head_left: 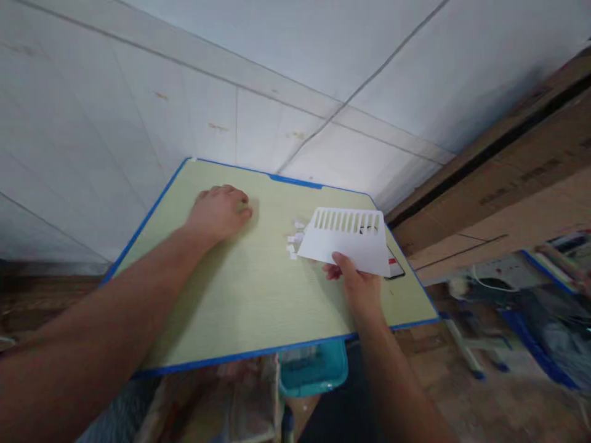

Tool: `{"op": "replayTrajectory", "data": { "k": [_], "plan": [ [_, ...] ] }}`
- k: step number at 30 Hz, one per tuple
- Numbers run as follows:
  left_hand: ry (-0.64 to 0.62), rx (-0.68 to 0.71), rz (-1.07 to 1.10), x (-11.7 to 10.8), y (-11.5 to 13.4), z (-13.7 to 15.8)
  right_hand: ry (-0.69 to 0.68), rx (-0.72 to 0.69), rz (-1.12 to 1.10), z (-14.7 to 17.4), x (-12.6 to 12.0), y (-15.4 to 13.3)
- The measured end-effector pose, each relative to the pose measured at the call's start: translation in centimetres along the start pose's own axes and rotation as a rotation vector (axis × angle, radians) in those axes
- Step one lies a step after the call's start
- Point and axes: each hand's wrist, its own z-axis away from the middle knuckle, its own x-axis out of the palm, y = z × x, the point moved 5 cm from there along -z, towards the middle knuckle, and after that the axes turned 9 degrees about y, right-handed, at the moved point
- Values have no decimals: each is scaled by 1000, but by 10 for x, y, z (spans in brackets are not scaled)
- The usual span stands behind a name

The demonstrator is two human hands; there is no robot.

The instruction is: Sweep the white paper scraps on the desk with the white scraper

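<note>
My right hand [355, 280] grips the lower edge of a white slotted card [344, 246], thumb on top. A row of narrow slots runs along the card's far side, and dark marks show through the rightmost ones. Several small white pieces [292, 246] lie on the table just left of the card, partly covered by it. My left hand [219, 212] is over the left side of the table, fingers loosely bent, thumb and forefinger apart, with nothing visible in it. A flat dark-edged object with a red patch [394, 264] shows partly from under the card's right side.
The pale yellow table top [258, 289] has a blue rim and stands against a white panelled wall [207, 92]. Cardboard boxes [498, 160] rise at the right. A teal bin [314, 369] sits below the front edge. Blurred chair legs [466, 344] stand on the floor, right.
</note>
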Motion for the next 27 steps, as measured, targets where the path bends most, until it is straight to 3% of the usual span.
{"op": "replayTrajectory", "data": {
  "k": [6,13,20,27],
  "plan": [
    [8,3,4,3,-2,0,-62,-20,40,3,1,7],
    [24,3,9,1,-1,1,-37,-17,5,5,-4,6],
    [34,5,10,2,-3,0,-133,11,52,14,-9,4],
    [45,11,26,3,-3,0,-99,29,73,32,-22,3]
  ]
}}
